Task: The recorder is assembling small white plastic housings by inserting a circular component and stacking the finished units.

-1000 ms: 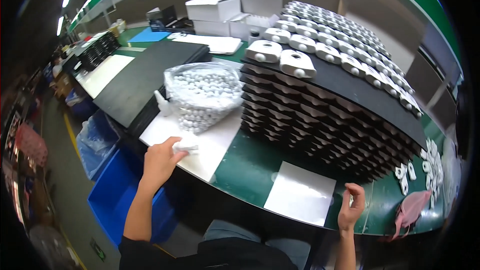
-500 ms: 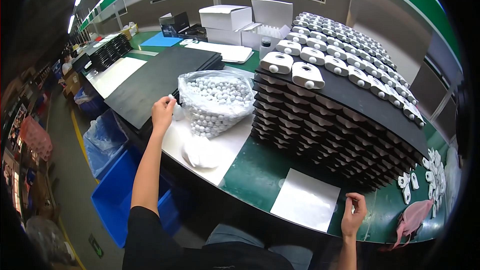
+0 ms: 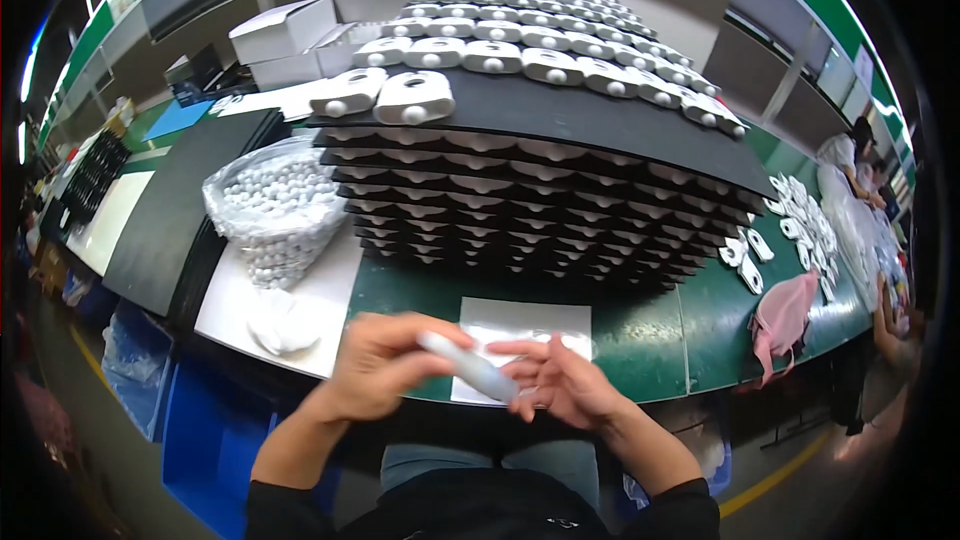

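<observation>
My left hand (image 3: 385, 365) is closed in a pinch on the upper end of a pale, elongated white part (image 3: 468, 365), smeared by motion, so its exact kind does not show. My right hand (image 3: 570, 380) is at its lower end with fingers apart; whether they touch the part I cannot tell. Both hands are above the table's front edge, partly over a white sheet (image 3: 570, 320). Left of them a clear plastic bag (image 3: 275, 240) holds many small white balls. Behind stands a tall stack of black trays (image 3: 600, 130), its top layer carrying rows of white plastic housings (image 3: 493, 57).
Loose white parts (image 3: 800, 225) lie on the green table (image 3: 635, 340) at the right, near a pink cloth bag (image 3: 785, 315). Crumpled white material (image 3: 280, 325) lies below the ball bag. A blue bin (image 3: 205, 430) stands below left. Other people (image 3: 860, 155) are at the far right.
My view has turned to the right. My left hand has left the ball bag and come in front of me. My right hand has moved in beside it, its fingers spreading; the white part now shows between them.
</observation>
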{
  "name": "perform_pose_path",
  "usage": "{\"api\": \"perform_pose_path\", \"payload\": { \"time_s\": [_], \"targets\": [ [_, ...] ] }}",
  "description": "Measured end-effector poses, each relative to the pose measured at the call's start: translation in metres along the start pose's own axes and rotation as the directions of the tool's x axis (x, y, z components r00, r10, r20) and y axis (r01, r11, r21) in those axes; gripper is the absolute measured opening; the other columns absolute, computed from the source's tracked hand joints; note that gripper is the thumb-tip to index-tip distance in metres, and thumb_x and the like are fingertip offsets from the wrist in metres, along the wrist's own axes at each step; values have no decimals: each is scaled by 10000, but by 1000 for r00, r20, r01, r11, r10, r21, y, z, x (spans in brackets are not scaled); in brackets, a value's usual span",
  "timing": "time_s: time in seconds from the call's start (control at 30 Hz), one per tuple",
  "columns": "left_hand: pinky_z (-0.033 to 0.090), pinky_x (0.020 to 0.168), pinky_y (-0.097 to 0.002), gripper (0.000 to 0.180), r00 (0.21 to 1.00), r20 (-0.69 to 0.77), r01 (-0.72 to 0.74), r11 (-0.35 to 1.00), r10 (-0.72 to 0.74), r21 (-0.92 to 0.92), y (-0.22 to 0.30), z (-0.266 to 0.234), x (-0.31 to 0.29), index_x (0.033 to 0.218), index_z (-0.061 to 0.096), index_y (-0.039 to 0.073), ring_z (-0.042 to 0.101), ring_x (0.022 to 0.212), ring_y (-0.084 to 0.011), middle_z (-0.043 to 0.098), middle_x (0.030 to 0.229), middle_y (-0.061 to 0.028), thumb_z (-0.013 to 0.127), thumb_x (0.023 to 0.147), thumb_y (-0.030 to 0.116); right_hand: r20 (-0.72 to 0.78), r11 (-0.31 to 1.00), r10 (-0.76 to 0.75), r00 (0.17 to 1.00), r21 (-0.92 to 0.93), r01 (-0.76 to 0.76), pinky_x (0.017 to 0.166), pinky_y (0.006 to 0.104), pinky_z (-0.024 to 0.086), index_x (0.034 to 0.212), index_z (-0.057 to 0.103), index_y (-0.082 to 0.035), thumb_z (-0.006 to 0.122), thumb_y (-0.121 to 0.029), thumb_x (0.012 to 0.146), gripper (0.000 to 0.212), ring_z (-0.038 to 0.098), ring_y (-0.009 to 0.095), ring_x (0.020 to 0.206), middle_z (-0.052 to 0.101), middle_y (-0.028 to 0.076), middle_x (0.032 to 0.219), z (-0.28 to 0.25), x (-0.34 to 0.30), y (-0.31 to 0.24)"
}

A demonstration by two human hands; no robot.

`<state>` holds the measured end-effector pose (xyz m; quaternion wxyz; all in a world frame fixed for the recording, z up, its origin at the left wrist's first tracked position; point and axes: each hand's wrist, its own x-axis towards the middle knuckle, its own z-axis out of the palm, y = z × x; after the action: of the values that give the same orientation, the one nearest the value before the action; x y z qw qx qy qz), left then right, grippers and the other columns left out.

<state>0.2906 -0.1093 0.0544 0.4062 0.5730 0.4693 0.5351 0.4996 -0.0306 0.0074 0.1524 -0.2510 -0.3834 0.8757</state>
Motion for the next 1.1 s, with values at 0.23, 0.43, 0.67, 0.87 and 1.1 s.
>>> {"api": "perform_pose_path", "payload": {
  "time_s": [0.23, 0.43, 0.67, 0.87, 1.1],
  "targets": [
    [292, 411, -160, 153, 999, 7, 49, 925, -50, -376, -49, 66, 53, 915, 583, -1, 381, 442, -22, 507, 591, 12, 563, 829, 124, -236, 990, -80, 968, 96, 106, 340, 141, 233, 943, 510, -34, 447, -465, 868, 442, 328, 42, 414, 466, 39, 596, -45, -19, 8],
    [235, 398, -163, 304, 984, -160, -131, 932, 80, -337, -71, 55, 88, 927, 569, -1, 326, 438, -18, 429, 548, 42, 609, 821, 280, -385, 763, -625, 679, -483, 429, 530, 162, 408, 818, 586, -18, 676, -80, 741, 134, 507, 27, 605, 590, 7, 717, -82, -13, -5],
    [212, 399, -184, 200, 985, -77, 101, 884, -152, -457, -103, 53, 90, 812, 576, 28, 324, 433, -37, 416, 525, 48, 623, 817, 223, -227, 424, -799, 556, -869, 255, 526, 190, 414, 778, 575, -7, 693, -153, 720, 196, 506, 50, 577, 581, 18, 663, -81, 3, -9],
    [220, 400, -180, 200, 974, -66, 160, 864, -217, -478, -103, 53, 90, 787, 568, 35, 331, 434, -36, 427, 533, 46, 628, 813, 223, 28, 126, -859, 512, -956, 263, 483, 234, 426, 726, 563, -22, 707, -172, 701, 210, 551, 126, 517, 585, 62, 606, -74, 13, -14],
    [237, 397, -171, 228, 964, -39, 216, 856, -265, -470, -103, 52, 90, 887, 583, 24, 339, 429, -41, 415, 521, 38, 616, 820, 239, 136, -1, -873, 469, -961, 276, 451, 259, 423, 691, 543, -36, 731, -199, 682, 248, 558, 192, 486, 570, 70, 575, -74, 15, -13]
  ]
}}
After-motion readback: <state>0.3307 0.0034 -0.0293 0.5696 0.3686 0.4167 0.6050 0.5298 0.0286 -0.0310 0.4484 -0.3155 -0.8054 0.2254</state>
